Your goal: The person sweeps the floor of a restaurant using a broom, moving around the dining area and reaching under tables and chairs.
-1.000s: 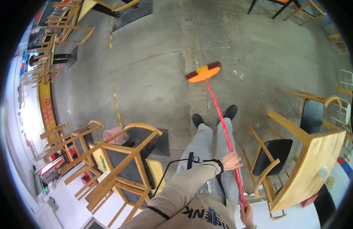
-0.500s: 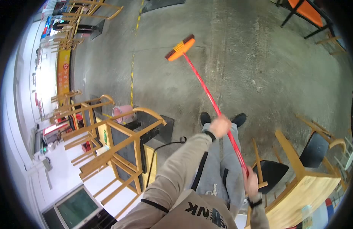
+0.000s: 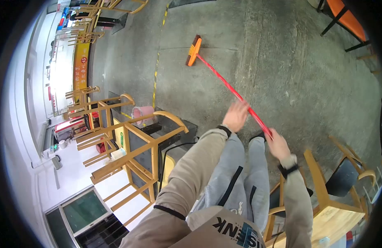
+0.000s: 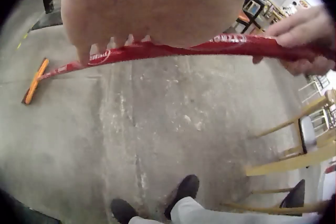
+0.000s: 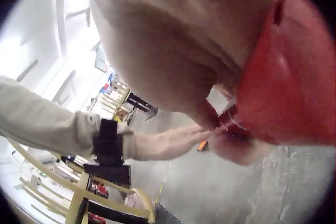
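A broom with a long red handle [image 3: 224,82] reaches forward from my hands. Its orange head [image 3: 195,50], with dark red and yellow bristles, is at the floor ahead, bristles facing left. My right hand [image 3: 278,144] grips the handle near its top end; in the right wrist view the red handle [image 5: 294,87] fills the right side. Farther down the handle, my left hand [image 3: 235,117] holds it, fingers across the red shaft. In the left wrist view the back of the left hand [image 4: 157,8] hides part of the handle.
Wooden chairs [image 3: 137,140] are stacked upturned at the left, beside a pink bucket [image 3: 142,113]. More chairs and a wooden table [image 3: 335,219] stand close at the right. An orange-seated chair [image 3: 344,16] is at the far right. Yellow-black tape [image 3: 156,70] runs along the concrete floor.
The broom head has swung left and turned more upright in view. My left hand has slid down the handle, away from my body, and the right hand has risen forward. The view has shifted right.
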Motion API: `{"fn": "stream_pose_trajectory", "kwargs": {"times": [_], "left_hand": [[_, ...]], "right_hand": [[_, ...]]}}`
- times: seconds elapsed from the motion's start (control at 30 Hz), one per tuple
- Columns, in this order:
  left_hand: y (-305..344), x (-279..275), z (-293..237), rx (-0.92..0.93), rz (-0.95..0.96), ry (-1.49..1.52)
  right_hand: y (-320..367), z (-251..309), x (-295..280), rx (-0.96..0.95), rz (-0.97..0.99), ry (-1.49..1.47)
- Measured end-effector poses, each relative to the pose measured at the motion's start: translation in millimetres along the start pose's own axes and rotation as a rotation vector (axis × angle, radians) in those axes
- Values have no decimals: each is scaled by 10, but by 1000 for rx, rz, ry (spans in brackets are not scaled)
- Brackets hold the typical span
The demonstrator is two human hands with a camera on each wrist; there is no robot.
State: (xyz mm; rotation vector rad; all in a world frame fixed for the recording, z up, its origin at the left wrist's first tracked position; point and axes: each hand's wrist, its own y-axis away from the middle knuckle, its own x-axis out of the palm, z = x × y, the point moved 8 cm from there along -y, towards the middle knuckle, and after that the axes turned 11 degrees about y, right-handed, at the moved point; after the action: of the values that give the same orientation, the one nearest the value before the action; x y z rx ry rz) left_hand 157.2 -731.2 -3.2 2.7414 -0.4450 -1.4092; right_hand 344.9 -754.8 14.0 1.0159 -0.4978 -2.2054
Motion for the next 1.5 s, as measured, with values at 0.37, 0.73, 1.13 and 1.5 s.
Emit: {"fn": "stream_pose_trajectory", "kwargs": {"times": [0.37, 0.73, 1.13, 1.5], "left_hand": [[316, 1666, -1399, 201, 680, 220], [-499, 440, 859, 69, 506, 143], [-632, -2826, 5693, -531, -41, -206], [-495, -1808, 4024, -568, -205, -254]], "right_hand": [[2962, -590, -749, 609, -86, 238], [687, 528, -127, 599, 63, 239], [-3708, 3682, 1832, 132, 554, -633], [-3058, 2329, 1176, 267, 578, -612]]}}
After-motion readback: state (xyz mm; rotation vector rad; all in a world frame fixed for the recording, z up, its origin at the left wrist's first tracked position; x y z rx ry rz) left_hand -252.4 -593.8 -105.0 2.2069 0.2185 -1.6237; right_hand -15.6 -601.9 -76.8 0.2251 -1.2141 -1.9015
